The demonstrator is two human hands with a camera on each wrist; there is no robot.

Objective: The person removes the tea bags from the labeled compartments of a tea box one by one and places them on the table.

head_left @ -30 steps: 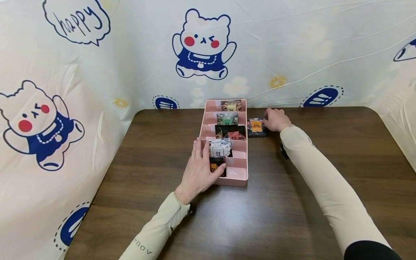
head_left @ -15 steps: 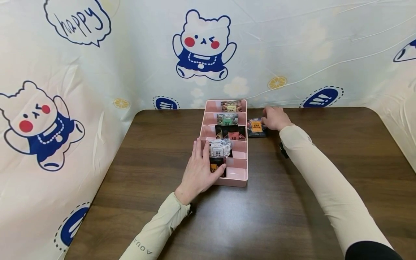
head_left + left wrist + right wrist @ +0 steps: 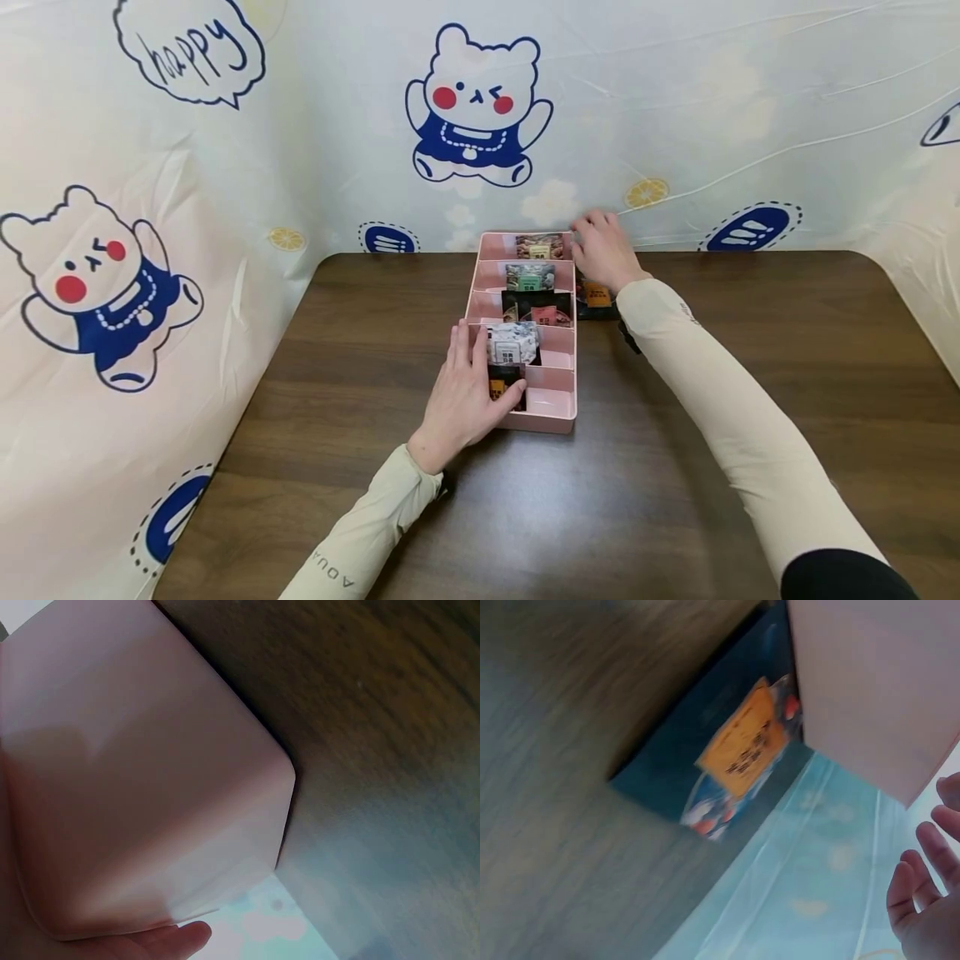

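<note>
Head view, right hand (image 3: 606,252) off packet (image 3: 597,297), now by tray (image 3: 551,403)

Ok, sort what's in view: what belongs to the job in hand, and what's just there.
Part of the job:
- pink tray
- packets in its compartments
- dark packet on the table, right of the tray
- left hand on the tray
- right hand at its far right corner

Just there:
- brown table
- printed cloth behind it

Head view looks forward and down from above, sharing the pink tray (image 3: 551,403) with close wrist views facing its opposite sides.
</note>
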